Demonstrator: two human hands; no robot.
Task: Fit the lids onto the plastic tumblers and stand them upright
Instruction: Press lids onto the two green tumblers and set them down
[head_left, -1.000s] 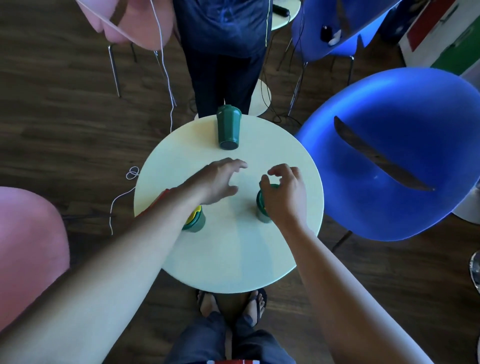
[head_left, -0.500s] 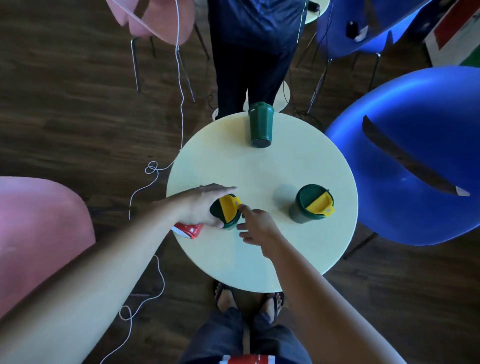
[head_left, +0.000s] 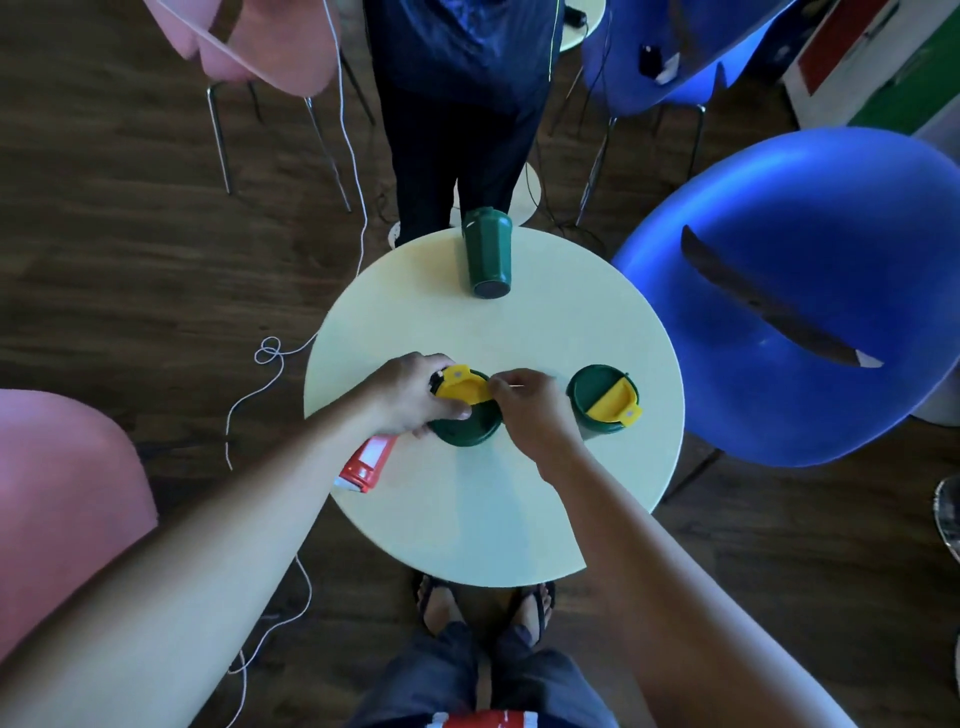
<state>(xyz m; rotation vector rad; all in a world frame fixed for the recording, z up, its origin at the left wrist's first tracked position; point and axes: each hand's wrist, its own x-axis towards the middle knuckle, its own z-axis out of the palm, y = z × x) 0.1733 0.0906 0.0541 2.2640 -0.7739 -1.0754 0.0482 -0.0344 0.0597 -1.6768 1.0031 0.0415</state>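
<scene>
Head view: your left hand (head_left: 415, 397) grips the middle tumbler (head_left: 465, 423) on the table (head_left: 467, 519); your right hand (head_left: 530, 410) pinches its yellow lid flap (head_left: 462, 391). Next, press it closed.

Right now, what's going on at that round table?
A person is working on a green tumbler near the table's front: the left hand grips its lid rim while the right hand pinches the yellow flap. A second lidded tumbler stands upright to its right. A third lies on its side at the far edge.
</scene>
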